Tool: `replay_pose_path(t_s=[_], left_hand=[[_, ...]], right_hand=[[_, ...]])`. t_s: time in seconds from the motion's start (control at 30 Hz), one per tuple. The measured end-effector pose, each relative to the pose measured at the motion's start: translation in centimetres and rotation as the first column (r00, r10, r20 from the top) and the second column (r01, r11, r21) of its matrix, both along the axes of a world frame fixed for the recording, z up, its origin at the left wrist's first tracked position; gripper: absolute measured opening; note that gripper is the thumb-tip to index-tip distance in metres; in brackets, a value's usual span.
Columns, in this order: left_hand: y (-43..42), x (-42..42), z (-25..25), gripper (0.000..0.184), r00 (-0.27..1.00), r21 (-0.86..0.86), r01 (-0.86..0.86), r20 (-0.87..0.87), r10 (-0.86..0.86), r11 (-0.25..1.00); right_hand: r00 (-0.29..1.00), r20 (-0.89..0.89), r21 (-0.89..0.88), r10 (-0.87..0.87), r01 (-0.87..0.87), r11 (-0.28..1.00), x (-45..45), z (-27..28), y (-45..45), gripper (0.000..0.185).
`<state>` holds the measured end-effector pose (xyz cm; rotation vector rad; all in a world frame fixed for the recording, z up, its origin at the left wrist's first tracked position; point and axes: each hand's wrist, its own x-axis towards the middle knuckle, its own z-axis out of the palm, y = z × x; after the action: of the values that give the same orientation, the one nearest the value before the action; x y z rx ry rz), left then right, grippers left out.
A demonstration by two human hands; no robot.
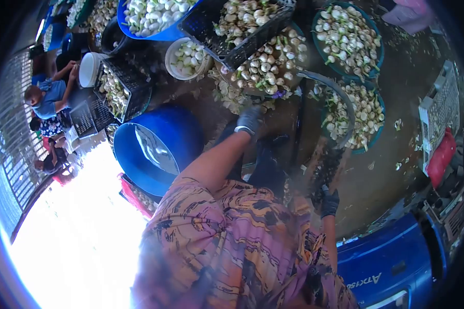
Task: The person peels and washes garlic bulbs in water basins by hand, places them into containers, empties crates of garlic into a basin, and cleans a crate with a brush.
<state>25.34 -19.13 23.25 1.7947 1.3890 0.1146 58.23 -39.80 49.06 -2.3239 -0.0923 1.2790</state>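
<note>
My left hand [248, 121], in a grey glove, reaches forward over a heap of pale peelings [231, 97]. Its fingers are smeared by motion, so I cannot tell what they hold. Just beyond lies a pile of white onions with green stems [268, 64], partly under a black crate [252, 26]. My right hand [329, 203], in a dark glove, is low at my right side with its fingers curled in. What it grips is hidden against a dark, blurred area. Ahead of it, a curved grey strip [346, 103] arcs past a green tub of onions [380, 110].
Another green tub [380, 49] of onions stands farther back. A blue barrel [191, 134], a white bucket [207, 64] and a black crate [134, 95] are at left. Several people [51, 98] sit beyond. A blue machine [381, 262] is at lower right; scraps litter the wet floor [381, 180].
</note>
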Motion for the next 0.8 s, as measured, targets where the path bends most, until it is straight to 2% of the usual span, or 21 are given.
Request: replay_pose_path(t_s=[0.03, 0.07, 0.1, 0.13, 0.2, 0.27, 0.3, 0.37, 0.47, 0.57, 0.63, 0.67, 0.7, 0.73, 0.8], left_hand=[[1.7, -3.7, -1.3, 0.028, 0.951, -0.278, -0.289, 0.026, 0.308, 0.916], [3.8, -7.3, -1.9, 0.026, 0.758, -0.531, -0.558, -0.013, 0.653, 0.638], [5.7, -10.9, -2.7, 0.024, 0.543, -0.638, -0.678, -0.099, 0.834, 0.366], [7.1, -14.1, -3.6, 0.023, 0.384, -0.663, -0.728, -0.181, 0.906, 0.176], [8.8, -19.3, -5.5, 0.020, 0.223, -0.653, -0.757, -0.276, 0.935, -0.012], [10.6, -23.0, -7.8, 0.018, 0.126, -0.636, -0.761, -0.337, 0.933, -0.127], [11.8, -24.1, -8.7, 0.019, 0.070, -0.623, -0.759, -0.366, 0.928, -0.189], [13.9, -26.1, -10.6, 0.023, -0.043, -0.589, -0.746, -0.421, 0.906, -0.309], [17.4, -28.6, -15.4, 0.031, -0.235, -0.740, -0.602, -0.192, 0.953, -0.298], [19.8, -31.0, -21.8, 0.042, -0.456, -0.859, -0.459, 0.008, 0.890, -0.227], [23.2, -31.3, -23.3, 0.040, -0.547, -0.906, -0.348, -0.011, 0.837, -0.240], [24.3, -32.0, -25.7, 0.040, -0.594, -0.928, -0.296, -0.007, 0.804, -0.227], [24.1, -33.5, -30.0, 0.039, -0.454, -0.895, -0.428, 0.094, 0.886, -0.124], [23.0, -36.0, -37.0, 0.039, -0.292, -0.843, -0.538, 0.181, 0.939, -0.005], [23.1, -36.9, -39.5, 0.039, -0.193, -0.788, -0.616, 0.127, 0.973, -0.020]], right_hand=[[0.996, 0.071, -0.051, 0.045, -0.041, 0.998, -1.4, 0.7, 2.3, 0.016], [0.999, 0.038, -0.111, 0.029, -0.024, 0.994, -2.4, 0.3, 4.5, 0.015], [1.000, 0.003, -0.169, 0.012, -0.011, 0.986, -3.4, -0.7, 6.9, 0.014], [1.000, -0.029, -0.226, -0.008, 0.001, 0.974, -4.2, -1.8, 8.7, 0.013], [0.993, -0.111, -0.189, 0.044, -0.065, 0.980, -5.2, -4.4, 11.7, 0.021], [0.894, -0.102, -0.122, 0.436, -0.447, 0.886, -4.6, -8.6, 13.1, 0.032], [0.667, -0.040, -0.101, 0.744, -0.744, 0.661, -2.4, -12.4, 11.9, 0.039], [0.385, -0.010, -0.123, 0.923, -0.916, 0.381, -1.8, -19.0, 11.0, 0.054], [0.499, -0.112, -0.280, 0.859, -0.846, 0.454, -3.4, -27.4, 12.7, 0.072], [0.528, -0.194, -0.471, 0.827, -0.789, 0.394, -5.8, -34.3, 15.5, 0.078], [0.491, -0.234, -0.484, 0.839, -0.807, 0.337, -8.4, -37.8, 18.7, 0.078], [0.626, -0.246, -0.387, 0.741, -0.764, 0.517, -8.1, -41.9, 18.3, 0.074], [0.736, -0.275, -0.286, 0.619, -0.677, 0.678, -7.7, -45.2, 18.0, 0.070], [0.817, -0.320, -0.187, 0.480, -0.551, 0.813, -6.8, -47.4, 17.6, 0.066], [0.657, -0.087, -0.214, 0.749, -0.746, 0.630, -5.7, -48.1, 17.9, 0.053]])
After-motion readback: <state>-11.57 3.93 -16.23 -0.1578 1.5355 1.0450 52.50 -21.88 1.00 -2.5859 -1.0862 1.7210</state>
